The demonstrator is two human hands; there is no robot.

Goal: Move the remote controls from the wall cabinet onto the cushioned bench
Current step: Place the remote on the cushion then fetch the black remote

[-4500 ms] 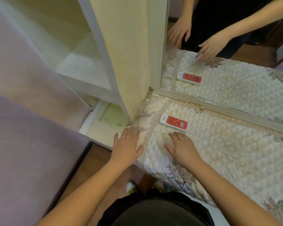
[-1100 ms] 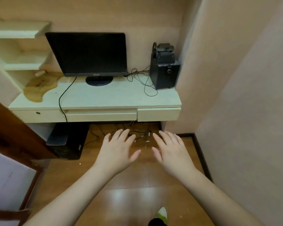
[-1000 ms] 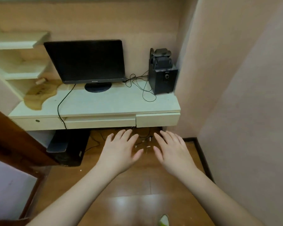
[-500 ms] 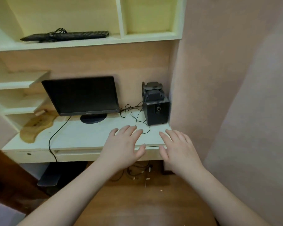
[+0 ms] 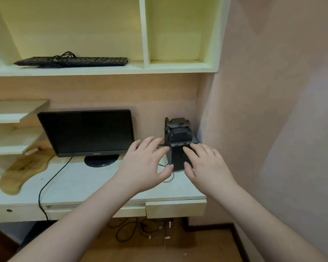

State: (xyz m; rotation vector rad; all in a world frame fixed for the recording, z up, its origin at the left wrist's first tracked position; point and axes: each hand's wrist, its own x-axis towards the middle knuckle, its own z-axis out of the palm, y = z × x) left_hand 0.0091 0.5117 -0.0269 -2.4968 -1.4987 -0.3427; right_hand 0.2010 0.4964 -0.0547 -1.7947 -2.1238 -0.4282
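Matt black monitor (image 5: 85,133), pale wooden desk (image 5: 80,184)

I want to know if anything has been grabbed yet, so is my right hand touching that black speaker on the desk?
Cannot tell. In the head view the right hand overlaps the black speaker with fingers spread, and one view cannot separate contact from hovering in front.

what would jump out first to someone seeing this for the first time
Two bare hands, the left hand and right hand, stretch forward empty with fingers spread, in the middle of the view. Behind them on the pale desk stand a dark monitor and, towards the right wall, a black speaker. A black keyboard lies on the shelf above.
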